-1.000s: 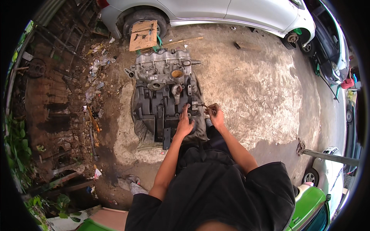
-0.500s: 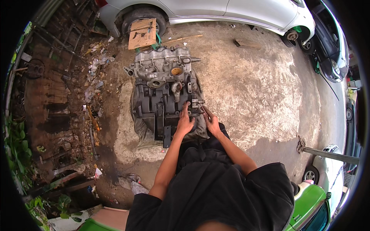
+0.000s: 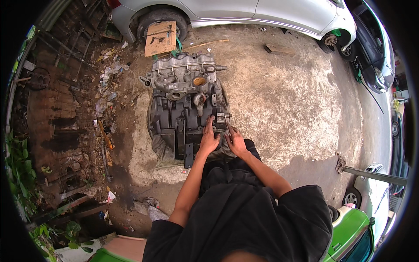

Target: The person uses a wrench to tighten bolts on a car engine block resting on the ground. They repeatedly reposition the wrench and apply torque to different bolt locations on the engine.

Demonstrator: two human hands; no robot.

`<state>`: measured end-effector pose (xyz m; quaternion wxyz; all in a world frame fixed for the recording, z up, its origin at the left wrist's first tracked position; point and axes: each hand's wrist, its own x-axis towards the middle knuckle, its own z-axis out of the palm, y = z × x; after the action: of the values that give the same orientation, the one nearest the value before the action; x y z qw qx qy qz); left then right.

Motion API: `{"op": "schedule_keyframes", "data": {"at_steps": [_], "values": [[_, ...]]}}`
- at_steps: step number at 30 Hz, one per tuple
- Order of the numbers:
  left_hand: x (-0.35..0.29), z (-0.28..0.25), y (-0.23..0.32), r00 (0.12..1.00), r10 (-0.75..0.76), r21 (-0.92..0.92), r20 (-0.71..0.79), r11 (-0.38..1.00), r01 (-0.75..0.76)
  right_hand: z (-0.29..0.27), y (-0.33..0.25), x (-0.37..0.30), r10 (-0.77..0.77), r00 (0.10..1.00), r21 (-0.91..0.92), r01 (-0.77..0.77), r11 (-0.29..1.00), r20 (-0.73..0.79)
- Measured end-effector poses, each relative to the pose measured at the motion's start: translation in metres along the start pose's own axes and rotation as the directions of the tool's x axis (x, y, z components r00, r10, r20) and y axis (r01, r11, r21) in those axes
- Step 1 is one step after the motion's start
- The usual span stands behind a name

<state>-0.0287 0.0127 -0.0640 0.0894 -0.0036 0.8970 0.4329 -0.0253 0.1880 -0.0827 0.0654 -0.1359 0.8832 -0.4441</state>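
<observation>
A dark engine block [image 3: 168, 118] with a silver cylinder head [image 3: 179, 65] along its far side lies in front of me on a grey cloth [image 3: 163, 163]. My left hand [image 3: 210, 139] rests on the block's near right part, fingers stretched forward, the tips beside a small metal bracket [image 3: 220, 117]. Close by, my right hand [image 3: 235, 142] is at the block's right edge, just below the bracket. Its index finger reaches forward and its thumb points inward, apart from each other; I see nothing held between them. Part of the block under both hands is hidden.
Beyond the engine stands a silver car [image 3: 227, 11], with a cardboard sheet [image 3: 160, 38] by its wheel. A wooden block [image 3: 279, 49] lies on the concrete farther right. Litter [image 3: 107, 81] is strewn at left. A green vehicle [image 3: 351, 233] is at the lower right.
My right hand has drawn slightly back and to the left, its fingers lower beside the bracket. My left hand has stayed in place.
</observation>
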Motion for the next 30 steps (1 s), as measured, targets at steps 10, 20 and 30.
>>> {"op": "schedule_keyframes", "data": {"at_steps": [10,20,30], "values": [[0.000,-0.002,0.002,0.997,-0.051,-0.039,0.059,0.998,0.053,0.006,0.000,0.000,-0.114,0.993,-0.142,0.115,0.983,0.021],[-0.001,-0.001,0.000,1.000,-0.009,-0.041,0.026,0.999,0.010,-0.014,-0.018,0.033,-0.065,0.989,-0.078,0.055,0.995,-0.135],[0.001,-0.002,-0.004,1.000,0.000,-0.087,0.012,0.996,0.001,-0.015,-0.006,0.120,0.144,0.987,-0.208,-0.157,0.965,-0.074]]}}
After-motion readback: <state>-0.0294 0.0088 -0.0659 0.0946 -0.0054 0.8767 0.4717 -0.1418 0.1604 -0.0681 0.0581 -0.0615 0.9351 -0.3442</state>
